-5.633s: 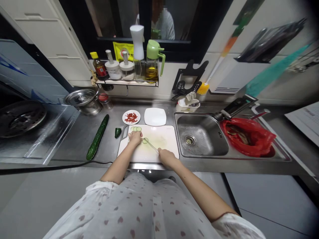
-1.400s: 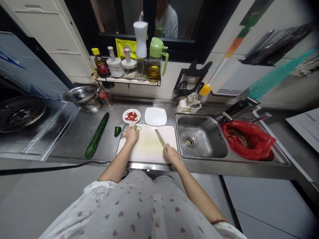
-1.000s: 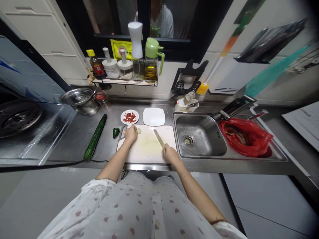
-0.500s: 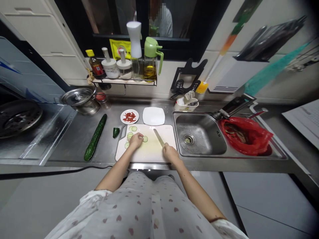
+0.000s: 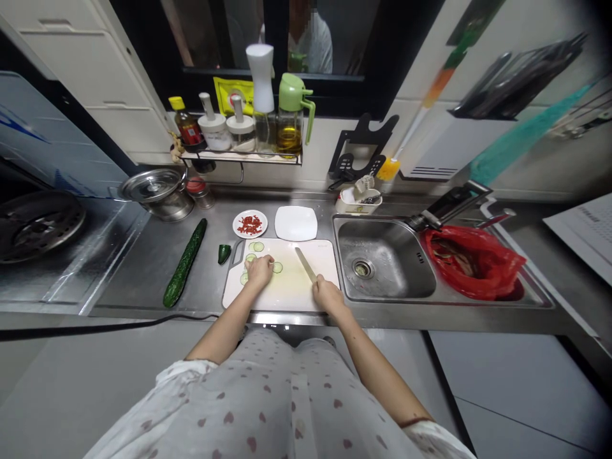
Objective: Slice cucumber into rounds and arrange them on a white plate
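Note:
A white cutting board (image 5: 296,290) lies on the steel counter in front of me. My left hand (image 5: 259,270) rests on its left part, fingers curled over cucumber slices (image 5: 259,247) that lie spread around it. My right hand (image 5: 326,296) is closed round the handle of a knife (image 5: 305,264), whose blade points away from me and lies low over the board. A whole cucumber (image 5: 185,262) lies on the counter to the left. A small green cucumber end (image 5: 224,253) sits beside the board.
Behind the board stand a small plate of red chili pieces (image 5: 250,224) and a white square plate (image 5: 296,223). A sink (image 5: 382,268) is to the right, with a red plastic bag (image 5: 475,261) beyond it. A steel pot (image 5: 155,191) and condiment shelf (image 5: 241,137) stand at the back.
My left hand moved from the board's far left corner back toward me, and cucumber slices now lie spread on the board. The knife stopped slicing and rests to the right.

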`<state>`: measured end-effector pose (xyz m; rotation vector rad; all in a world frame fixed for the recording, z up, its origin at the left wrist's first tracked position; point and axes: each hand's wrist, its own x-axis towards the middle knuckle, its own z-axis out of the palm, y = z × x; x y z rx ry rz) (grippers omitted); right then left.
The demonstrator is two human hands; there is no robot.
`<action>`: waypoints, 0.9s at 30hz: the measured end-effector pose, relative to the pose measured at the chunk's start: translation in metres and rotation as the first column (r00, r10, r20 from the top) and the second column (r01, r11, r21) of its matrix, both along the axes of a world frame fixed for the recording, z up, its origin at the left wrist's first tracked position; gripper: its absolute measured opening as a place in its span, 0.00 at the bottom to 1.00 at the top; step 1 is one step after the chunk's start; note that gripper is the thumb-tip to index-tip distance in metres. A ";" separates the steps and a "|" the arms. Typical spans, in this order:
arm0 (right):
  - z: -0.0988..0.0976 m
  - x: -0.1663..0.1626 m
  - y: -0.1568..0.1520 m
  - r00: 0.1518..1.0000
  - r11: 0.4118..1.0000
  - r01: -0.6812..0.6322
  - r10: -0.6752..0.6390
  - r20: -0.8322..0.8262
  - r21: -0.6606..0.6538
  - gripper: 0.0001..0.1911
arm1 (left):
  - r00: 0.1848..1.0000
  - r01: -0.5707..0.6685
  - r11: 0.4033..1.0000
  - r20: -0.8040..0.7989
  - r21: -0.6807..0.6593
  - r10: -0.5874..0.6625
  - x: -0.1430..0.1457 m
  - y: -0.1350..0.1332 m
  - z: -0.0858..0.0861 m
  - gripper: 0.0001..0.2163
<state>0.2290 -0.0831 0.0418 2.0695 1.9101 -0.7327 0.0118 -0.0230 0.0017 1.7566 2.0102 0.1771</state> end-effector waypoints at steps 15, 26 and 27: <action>0.021 0.003 -0.052 0.992 0.993 -0.116 0.115 0.053 0.015 0.15 | 0.999 -0.024 1.000 -0.041 -0.020 0.023 -0.001 0.005 -0.002 0.11; 0.016 -0.014 -0.052 0.980 0.981 -0.196 0.196 0.043 -0.016 0.13 | 0.997 -0.057 0.997 -0.052 -0.056 0.054 -0.001 0.010 -0.006 0.10; 0.016 -0.015 -0.051 0.979 0.980 -0.197 0.197 0.043 -0.017 0.13 | 0.997 -0.055 0.997 -0.049 -0.054 0.052 -0.002 0.010 -0.006 0.10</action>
